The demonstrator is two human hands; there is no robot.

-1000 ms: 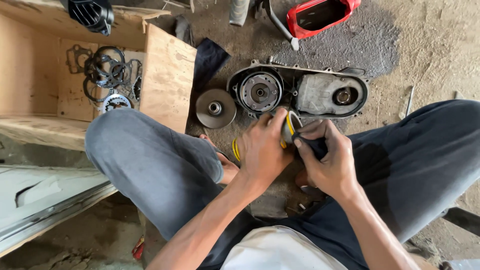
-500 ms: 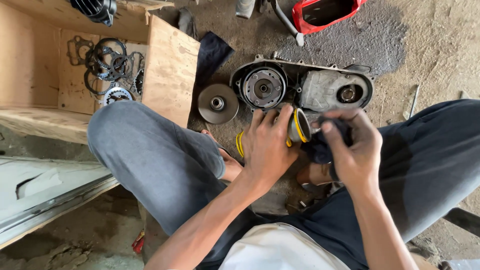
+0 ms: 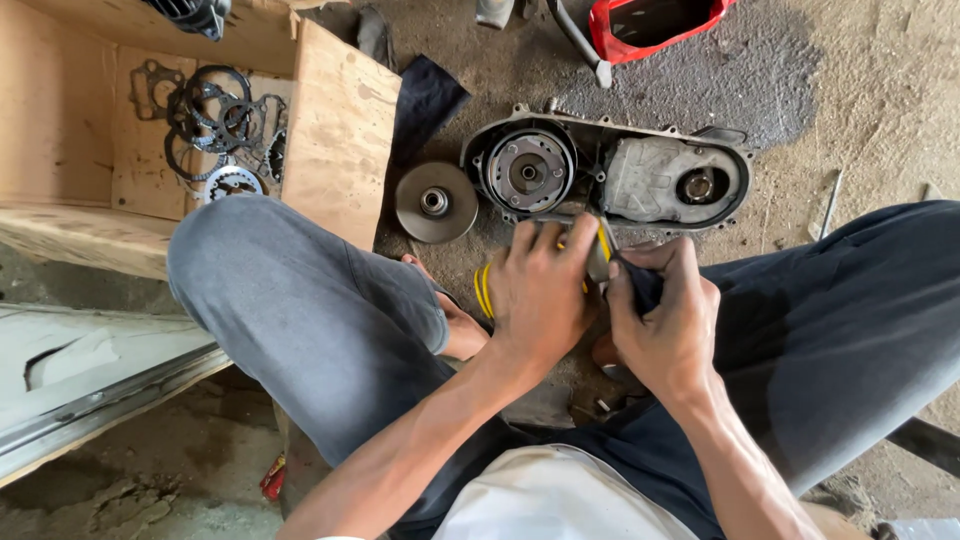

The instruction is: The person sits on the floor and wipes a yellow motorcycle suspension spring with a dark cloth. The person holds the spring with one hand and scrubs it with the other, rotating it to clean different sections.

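My left hand [image 3: 540, 290] is closed around a round part with a yellow rim [image 3: 603, 245], held over my lap between my knees. My right hand [image 3: 665, 320] grips a dark rag [image 3: 640, 285] and presses it against that part's right side. Just beyond my hands on the dirt floor lies a grey engine case [image 3: 655, 180] with a round clutch assembly [image 3: 528, 170] in its left end. A loose pulley disc [image 3: 435, 202] lies to its left. A yellow strap [image 3: 484, 288] shows beside my left foot.
An open cardboard box [image 3: 340, 130] at the upper left holds several gaskets and rings [image 3: 210, 115]. A red plastic tray [image 3: 655, 22] sits at the top. A black cloth [image 3: 425, 100] lies by the box. My grey-trousered knees flank the work area.
My right hand with the rag had lifted off to the right of the part half a second ago; now it is back against the part. My left hand keeps its hold.
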